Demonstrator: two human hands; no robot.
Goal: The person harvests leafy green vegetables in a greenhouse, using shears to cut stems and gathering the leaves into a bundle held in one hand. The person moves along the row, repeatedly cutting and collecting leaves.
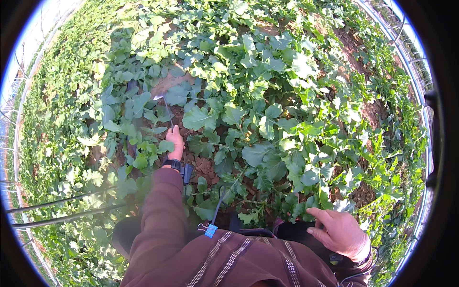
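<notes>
My left hand point(175, 142) is reaching forward over bare soil between leafy plants. It grips a small hand hoe point(167, 110), whose thin shaft runs away from me to a bright metal blade. The blade point(158, 97) is close to the brown soil, beside a broad green leaf point(178, 94); whether it touches the ground I cannot tell. My right hand point(338, 229) is near my right knee, at the edge of some lobed leaves point(265, 158). Its index finger and thumb are apart, the other fingers curl partly out of sight, and nothing shows in its grasp.
Dense leafy plants point(236, 68) surround me, with reddish-brown soil point(204, 170) showing in gaps. Two dark cables point(71, 213) cross at left. A grey cable point(217, 206) is held to my shirt by a blue binder clip point(211, 230). Pale frame rails point(412, 79) curve along both sides.
</notes>
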